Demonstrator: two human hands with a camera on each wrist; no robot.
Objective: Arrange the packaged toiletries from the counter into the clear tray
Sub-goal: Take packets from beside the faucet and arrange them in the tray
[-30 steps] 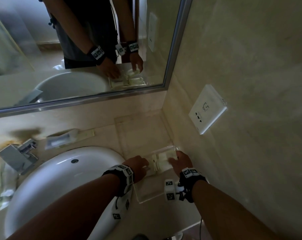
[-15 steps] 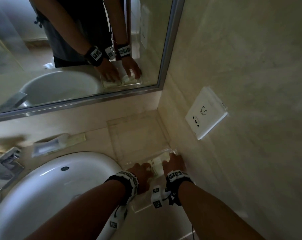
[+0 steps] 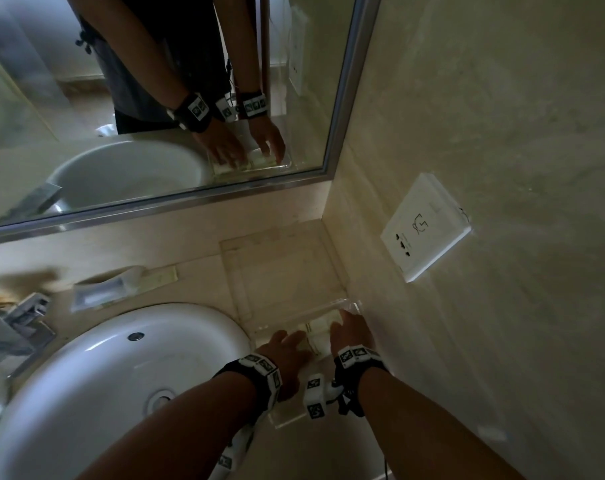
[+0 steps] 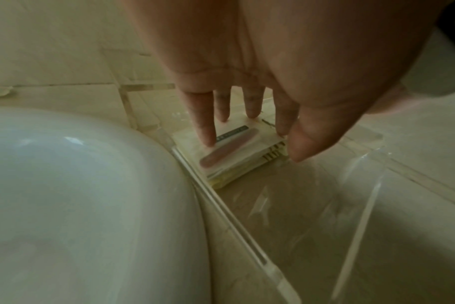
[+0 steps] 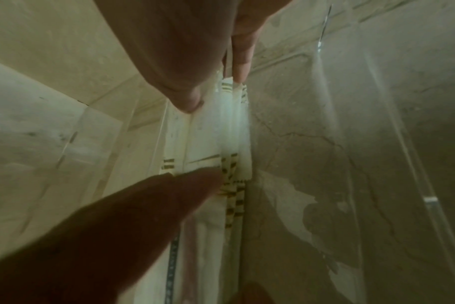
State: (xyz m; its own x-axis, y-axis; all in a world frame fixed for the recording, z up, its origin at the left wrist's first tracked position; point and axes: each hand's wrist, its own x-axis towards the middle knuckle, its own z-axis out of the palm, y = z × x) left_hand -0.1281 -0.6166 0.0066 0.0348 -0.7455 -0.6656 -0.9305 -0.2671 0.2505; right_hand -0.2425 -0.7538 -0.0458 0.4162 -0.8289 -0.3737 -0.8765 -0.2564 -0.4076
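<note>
Both hands on packets in the tray
Fingers straight, left hand flat; right hand spread, fingertips touching.

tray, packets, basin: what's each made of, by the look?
Clear tray: rigid clear plastic, likely acrylic; see-through walls with thick, bright edges. Packets: thin white sachets, paper or film, can't tell which; printed stripes, serrated ends, stacked flat. Basin: probably glazed white ceramic; smooth, glossy, with soft highlights.
</note>
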